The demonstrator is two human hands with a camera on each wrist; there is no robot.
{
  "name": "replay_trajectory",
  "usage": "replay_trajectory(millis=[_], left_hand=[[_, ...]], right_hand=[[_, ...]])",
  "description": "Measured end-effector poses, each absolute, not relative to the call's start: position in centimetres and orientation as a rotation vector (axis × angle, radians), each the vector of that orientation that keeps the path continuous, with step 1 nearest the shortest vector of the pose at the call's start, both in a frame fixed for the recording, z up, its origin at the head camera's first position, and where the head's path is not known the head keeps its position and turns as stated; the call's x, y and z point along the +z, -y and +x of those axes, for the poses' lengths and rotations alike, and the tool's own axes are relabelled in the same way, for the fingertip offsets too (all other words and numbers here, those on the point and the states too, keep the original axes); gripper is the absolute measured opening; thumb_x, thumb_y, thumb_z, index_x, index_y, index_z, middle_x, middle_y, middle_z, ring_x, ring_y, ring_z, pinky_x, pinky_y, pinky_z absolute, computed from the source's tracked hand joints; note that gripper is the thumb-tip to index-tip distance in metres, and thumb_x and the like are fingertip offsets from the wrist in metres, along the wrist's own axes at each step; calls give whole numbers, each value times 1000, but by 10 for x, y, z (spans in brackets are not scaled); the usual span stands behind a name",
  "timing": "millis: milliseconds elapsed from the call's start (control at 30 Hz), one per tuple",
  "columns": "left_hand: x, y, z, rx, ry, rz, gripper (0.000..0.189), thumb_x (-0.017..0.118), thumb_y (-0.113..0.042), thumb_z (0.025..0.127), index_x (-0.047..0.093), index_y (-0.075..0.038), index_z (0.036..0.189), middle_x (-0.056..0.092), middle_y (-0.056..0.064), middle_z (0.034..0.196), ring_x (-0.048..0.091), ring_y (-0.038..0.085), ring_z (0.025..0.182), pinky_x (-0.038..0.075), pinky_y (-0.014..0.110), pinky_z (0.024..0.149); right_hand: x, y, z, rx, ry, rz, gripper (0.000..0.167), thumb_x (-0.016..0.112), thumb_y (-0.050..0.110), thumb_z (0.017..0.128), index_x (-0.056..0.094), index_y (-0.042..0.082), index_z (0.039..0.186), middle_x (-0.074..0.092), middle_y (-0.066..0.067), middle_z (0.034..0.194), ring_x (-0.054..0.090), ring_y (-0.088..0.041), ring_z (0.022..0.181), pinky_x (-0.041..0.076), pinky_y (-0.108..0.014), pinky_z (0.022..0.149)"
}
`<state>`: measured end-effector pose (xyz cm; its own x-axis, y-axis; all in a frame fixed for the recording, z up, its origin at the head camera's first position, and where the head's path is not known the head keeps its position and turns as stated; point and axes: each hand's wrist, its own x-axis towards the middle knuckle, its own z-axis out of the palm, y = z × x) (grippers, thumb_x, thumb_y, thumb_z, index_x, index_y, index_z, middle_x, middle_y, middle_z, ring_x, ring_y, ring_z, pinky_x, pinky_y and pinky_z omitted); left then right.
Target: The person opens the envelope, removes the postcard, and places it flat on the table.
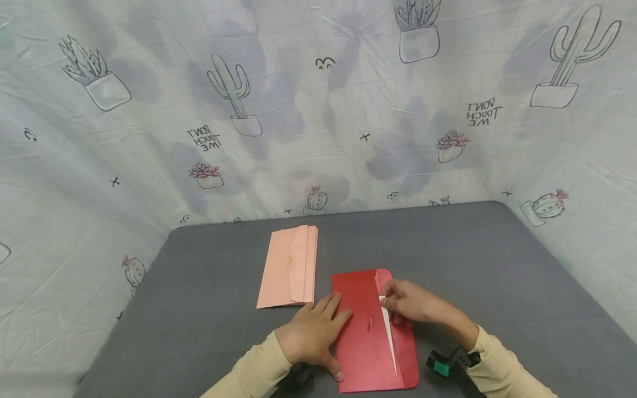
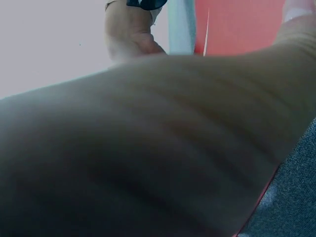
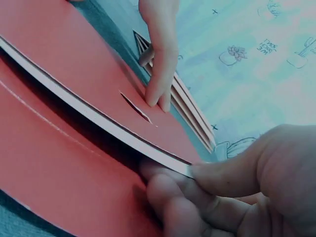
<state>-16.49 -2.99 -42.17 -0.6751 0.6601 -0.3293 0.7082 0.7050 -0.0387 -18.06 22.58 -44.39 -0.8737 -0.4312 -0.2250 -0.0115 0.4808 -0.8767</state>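
A red envelope (image 1: 355,348) lies on the grey table with its flap (image 1: 405,354) folded out to the right. Along its opening shows a white sheet of paper (image 1: 389,331), mostly hidden inside. My right hand (image 1: 415,301) pinches the far end of that paper; in the right wrist view the thumb (image 3: 222,177) is on top of the white edge and the fingers are curled below, inside the mouth. Spread over the left side of the envelope, my left hand (image 1: 316,331) rests with its fingers extended, near a small slit (image 3: 136,107) in the front.
To the left and farther back, a stack of pink envelopes (image 1: 288,265) lies on the grey table (image 1: 209,326). A cloth printed with cacti (image 1: 298,110) hangs behind and at the sides. A black and green wrist device (image 1: 450,363) sits by the right cuff.
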Motion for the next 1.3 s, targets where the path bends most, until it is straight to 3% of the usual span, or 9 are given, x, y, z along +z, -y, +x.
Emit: replay_trajectory(millis=[133,333,500,767,1300], left_hand=[[-422,30,-165,-230,-2623,1084,115,80,-78,61,40,-24,154,36,11,163,38,28,149,45,44,108],[-420,29,-164,-232,-2625,1065,114,80,-78,60,41,-26,154,36,9,163,38,27,149,45,44,108],[-418,30,-164,-235,-2626,1076,115,80,-78,60,41,-25,154,37,10,163,38,27,149,45,43,107],[-420,30,-163,-219,-2623,1068,114,80,-77,61,41,-25,154,36,10,163,37,27,149,45,44,108],[-420,28,-164,-199,-2610,1055,113,81,-76,61,41,-26,154,36,10,164,37,28,149,44,46,109]], right_hand=[[-446,-224,-181,-1399,-2307,-301,18,57,11,101,54,-3,111,61,-5,66,57,-13,52,50,-29,47],[-445,-225,-182,-1390,-2292,-311,40,71,12,92,48,-5,121,60,-4,68,55,-13,51,50,-29,48],[-444,-224,-182,-1357,-2323,-330,50,73,9,90,45,-7,130,59,-4,71,53,-13,52,49,-30,50],[-446,-224,-181,-1346,-2352,-340,36,65,7,95,51,-6,127,57,-4,72,52,-13,50,49,-30,49],[-450,-232,-188,-1418,-2297,-361,29,62,8,95,53,-6,119,63,-4,74,57,-14,52,52,-31,51]])
